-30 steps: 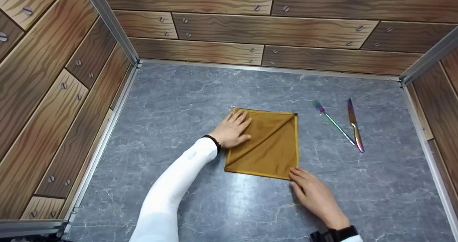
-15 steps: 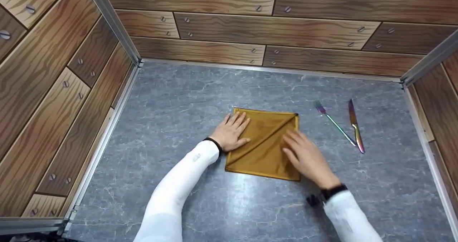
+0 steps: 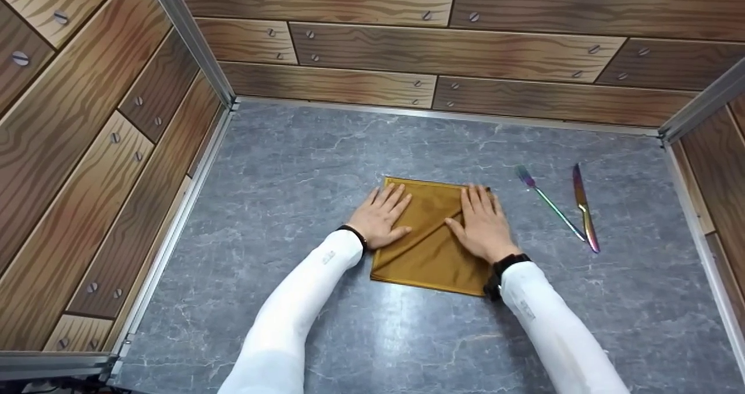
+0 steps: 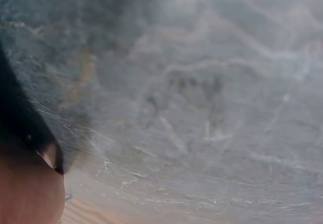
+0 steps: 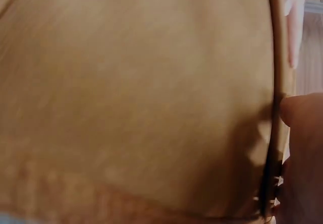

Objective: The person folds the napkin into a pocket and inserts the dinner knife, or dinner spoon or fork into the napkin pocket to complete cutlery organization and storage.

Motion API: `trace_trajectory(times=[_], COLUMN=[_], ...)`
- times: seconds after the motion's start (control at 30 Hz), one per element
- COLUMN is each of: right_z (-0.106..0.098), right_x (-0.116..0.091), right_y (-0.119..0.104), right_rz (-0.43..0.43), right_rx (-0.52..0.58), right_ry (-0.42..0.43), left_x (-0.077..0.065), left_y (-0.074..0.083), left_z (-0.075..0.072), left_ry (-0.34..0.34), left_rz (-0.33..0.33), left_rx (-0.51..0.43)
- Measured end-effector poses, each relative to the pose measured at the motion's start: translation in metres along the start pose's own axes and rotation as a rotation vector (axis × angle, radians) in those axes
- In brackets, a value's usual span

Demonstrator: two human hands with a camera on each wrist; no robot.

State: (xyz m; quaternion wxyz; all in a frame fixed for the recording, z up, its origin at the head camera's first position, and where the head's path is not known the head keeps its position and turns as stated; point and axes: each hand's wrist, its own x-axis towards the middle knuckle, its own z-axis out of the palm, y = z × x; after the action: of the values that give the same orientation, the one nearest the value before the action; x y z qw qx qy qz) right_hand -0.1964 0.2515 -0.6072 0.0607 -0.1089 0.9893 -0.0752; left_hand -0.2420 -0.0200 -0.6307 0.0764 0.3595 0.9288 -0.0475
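A mustard-brown cloth napkin (image 3: pixel 428 260) lies on the grey marbled table, folded into a rough square with a raised diagonal ridge across it. Its left edge is under my left hand (image 3: pixel 381 216), which rests flat with fingers spread near the far left corner. On the far right part my right hand (image 3: pixel 482 222) lies with straight fingers, covering most of that corner and the upper end of the ridge. Close up in the right wrist view, the napkin (image 5: pixel 141 93) fills most of the picture, with the right hand (image 5: pixel 305 148) at the side. The left wrist view shows mostly tabletop.
To the right of the napkin lie a rainbow-coloured fork (image 3: pixel 550 203) and a matching knife (image 3: pixel 584 208), their handle ends close together. Wood-patterned walls (image 3: pixel 372 45) with metal edging enclose the table at the back and both sides.
My right hand has moved from the napkin's near right corner up to its far right corner and now lies flat there. The left hand has stayed in place.
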Motion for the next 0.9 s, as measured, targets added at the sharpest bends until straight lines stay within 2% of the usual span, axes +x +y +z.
trace_trajectory(times=[0.27,0.57,0.9], right_z=[0.004,0.003,0.002], right_x=[-0.001,0.001,0.004], right_y=[0.013,0.019,0.025], right_rz=[0.003,-0.018,-0.037], right_rx=[0.008,0.008,0.033], right_ry=[-0.031,-0.059,-0.045], left_x=[0.000,0.000,-0.002], left_y=[0.001,0.001,0.000], left_z=[-0.003,-0.001,0.001], left_ry=[-0.029,-0.023,0.004], left_rz=[-0.015,-0.015,-0.011], left_rx=[0.009,0.002,-0.018])
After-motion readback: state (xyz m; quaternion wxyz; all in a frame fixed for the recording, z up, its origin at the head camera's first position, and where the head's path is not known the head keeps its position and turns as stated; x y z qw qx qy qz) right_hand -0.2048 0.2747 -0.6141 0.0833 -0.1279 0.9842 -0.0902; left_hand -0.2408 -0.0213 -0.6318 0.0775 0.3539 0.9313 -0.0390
